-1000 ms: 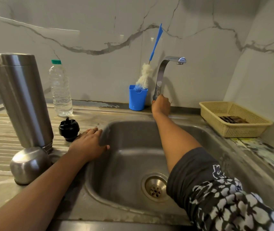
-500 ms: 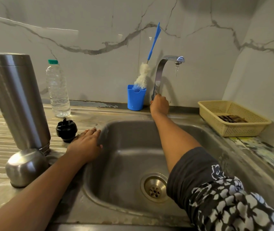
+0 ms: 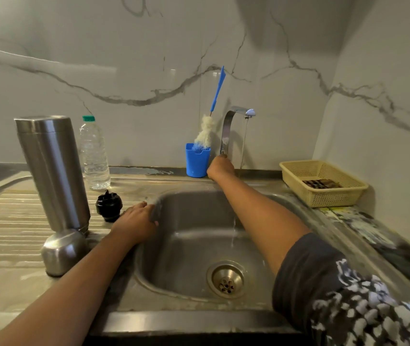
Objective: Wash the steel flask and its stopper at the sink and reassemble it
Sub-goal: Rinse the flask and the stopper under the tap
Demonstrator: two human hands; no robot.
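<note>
The tall steel flask (image 3: 51,171) stands upright on the ribbed drainboard at the left. Its rounded steel cap (image 3: 61,253) sits in front of it, and the black stopper (image 3: 108,205) lies to its right. My left hand (image 3: 136,223) rests flat on the left rim of the sink (image 3: 194,313), a little right of the stopper and holding nothing. My right hand (image 3: 220,168) grips the base of the tap (image 3: 234,126) at the back. A thin stream of water (image 3: 242,146) falls from the spout into the basin.
A clear plastic bottle (image 3: 94,156) with a green cap stands behind the flask. A blue cup (image 3: 197,162) holds a bottle brush (image 3: 207,131) left of the tap. A yellow basket (image 3: 323,183) sits at the back right. The drain (image 3: 227,280) is in the basin's front.
Water now runs from the tap in a steady stream; one second ago it was dry, then dripping. Both hands keep their places and the view has tilted upward.
</note>
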